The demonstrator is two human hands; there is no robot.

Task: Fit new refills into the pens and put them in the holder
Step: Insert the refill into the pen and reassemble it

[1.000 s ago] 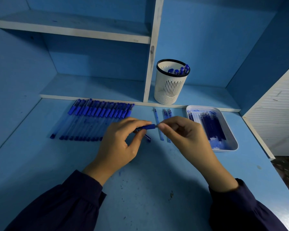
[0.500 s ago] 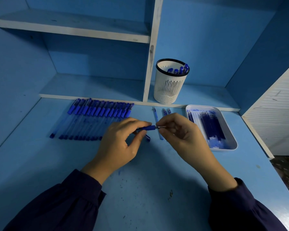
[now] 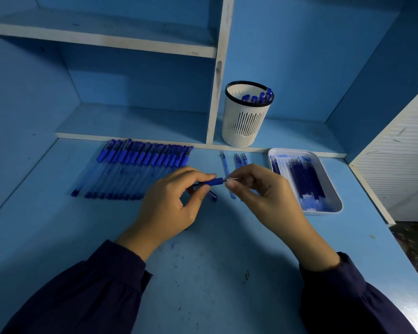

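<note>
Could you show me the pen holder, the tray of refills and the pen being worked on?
pen holder (image 3: 247, 121), head view, slotted white wall.
refill tray (image 3: 323, 212), head view, front rim.
held pen (image 3: 216, 182), head view, blue grip section.

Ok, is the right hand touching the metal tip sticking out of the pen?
Touching. The head view shows the right hand pinching the metal tip at its end, no gap; the left hand holds the pen.

You wear dark navy long sleeves of soft cloth. Your left sleeve (image 3: 89, 292) is loose and full, gathered into a snug cuff at the wrist; your right sleeve (image 3: 352, 300) matches it, with soft folds. Your left hand (image 3: 171, 206) and right hand (image 3: 263, 196) are bare beyond the cuffs.
</note>
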